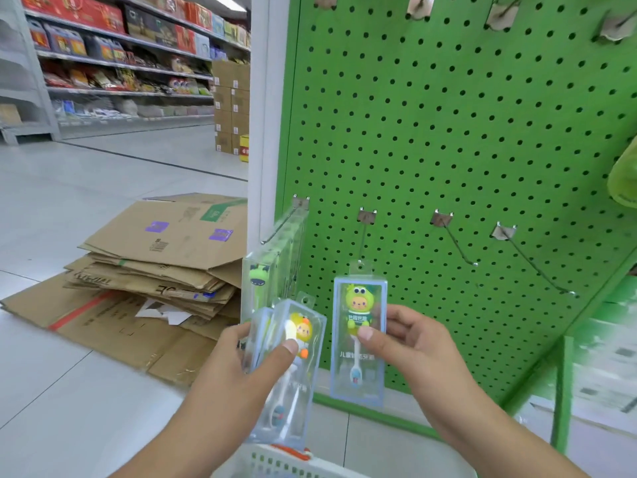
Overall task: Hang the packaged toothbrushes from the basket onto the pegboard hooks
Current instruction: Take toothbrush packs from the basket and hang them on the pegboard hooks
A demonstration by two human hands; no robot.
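Observation:
My right hand point(410, 343) grips a clear toothbrush pack with a green frog figure point(358, 339), held upright with its hang tab right at the tip of the second hook point(362, 236) on the green pegboard point(448, 150). My left hand point(241, 360) holds packs with a yellow duck figure point(293, 357) lower left, over the white basket point(293, 465). On the leftmost hook point(282, 224), clear packs point(272, 274) hang. Two hooks to the right point(455, 239) point(531, 257) are bare.
Flattened cardboard boxes point(148, 270) lie stacked on the tiled floor to the left. Stocked store shelves point(120, 63) and stacked cartons point(231, 108) stand further back. More hooks point(499, 12) line the pegboard's top. A green soft item point(624, 174) hangs at the right edge.

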